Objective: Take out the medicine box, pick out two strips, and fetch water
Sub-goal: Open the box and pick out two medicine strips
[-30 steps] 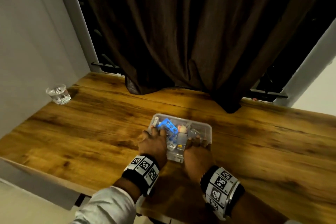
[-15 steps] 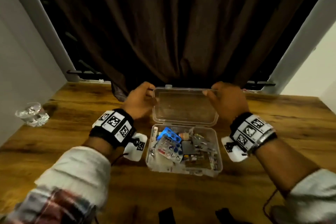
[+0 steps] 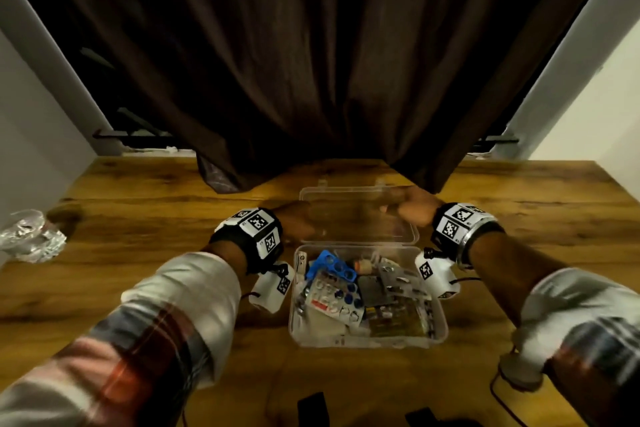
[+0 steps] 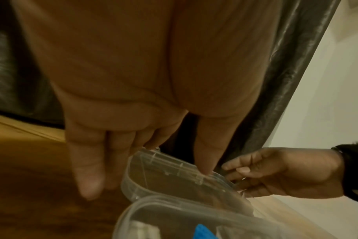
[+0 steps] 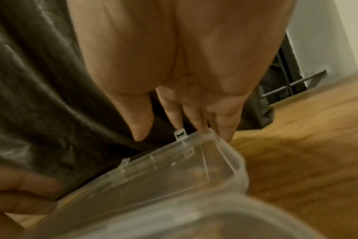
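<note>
A clear plastic medicine box (image 3: 363, 340) stands open on the wooden table (image 3: 156, 218), its lid (image 3: 356, 218) laid back flat behind it. Inside lie several blister strips, among them a blue one (image 3: 332, 263) and a white one with blue pills (image 3: 332, 298). My left hand (image 3: 294, 222) is at the lid's left side, fingers straight, thumb tip touching the rim (image 4: 204, 173). My right hand (image 3: 408, 208) is at the lid's far right corner; its fingertips (image 5: 202, 129) touch the rim and the thumb is off it. A glass of water (image 3: 31, 236) stands at the far left.
A dark brown curtain (image 3: 311, 62) hangs over the back edge of the table, just behind the lid. Walls close in on the left and right. Bare wood lies to both sides of the box.
The box was shut under my hands a second ago. Both hands lifted the lid, swung it back, and it now lies lower, nearly flat on the table.
</note>
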